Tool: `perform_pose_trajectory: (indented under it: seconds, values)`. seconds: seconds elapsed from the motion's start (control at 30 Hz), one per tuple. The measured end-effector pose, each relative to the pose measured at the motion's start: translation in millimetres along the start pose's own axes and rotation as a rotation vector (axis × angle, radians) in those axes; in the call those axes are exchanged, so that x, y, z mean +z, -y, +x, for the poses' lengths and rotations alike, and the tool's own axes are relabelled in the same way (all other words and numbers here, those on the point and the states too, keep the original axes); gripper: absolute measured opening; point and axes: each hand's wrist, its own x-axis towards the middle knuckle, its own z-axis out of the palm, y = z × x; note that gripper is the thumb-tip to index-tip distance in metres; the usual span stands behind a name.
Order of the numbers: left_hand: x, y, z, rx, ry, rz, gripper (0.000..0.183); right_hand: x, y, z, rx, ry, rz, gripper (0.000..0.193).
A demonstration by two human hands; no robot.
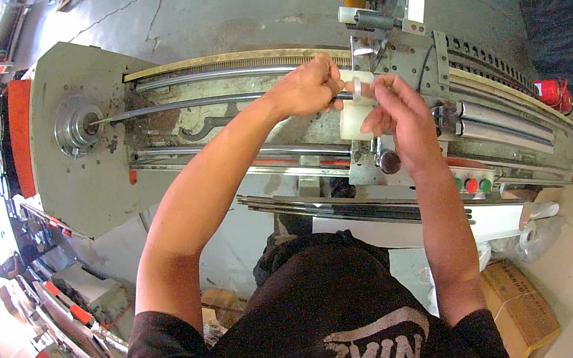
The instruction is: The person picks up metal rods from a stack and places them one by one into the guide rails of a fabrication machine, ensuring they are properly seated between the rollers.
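A long metal rod [194, 104] runs from the round chuck [77, 127] at the left of the machine toward my hands. My left hand [308, 89] is closed round the rod near its right end, and a short dark piece of rod shows past my fingers. Beside it sits a thin whitish ring [357, 89] at the white plastic block [353, 121] on the carriage. My right hand [400, 110] reaches up from below with its fingers curled at the ring. The thumb lies lower, near the block's edge. My fingers partly hide their contact with the ring.
A hooked wrench [206, 126] lies on the machine bed behind my left forearm. Black-knobbed lever [389, 162] and coloured push buttons [471, 186] are near my right arm. Several long rods [329, 210] rest along the front. A cardboard box [521, 310] stands at lower right.
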Motion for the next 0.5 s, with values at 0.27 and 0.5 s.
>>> perform_pose_trajectory:
  seconds: [0.27, 0.5]
  values:
    - [-0.1, -7.7, -1.4, 0.001, 0.016, -0.003, 0.018, -42.5, -49.5, 36.3, 0.241, 0.011, -0.028, 0.019]
    - [-0.3, -6.7, -6.4, 0.050, -0.008, 0.119, 0.017, -4.9, -9.1, -23.3, 0.200, 0.046, -0.052, 0.023]
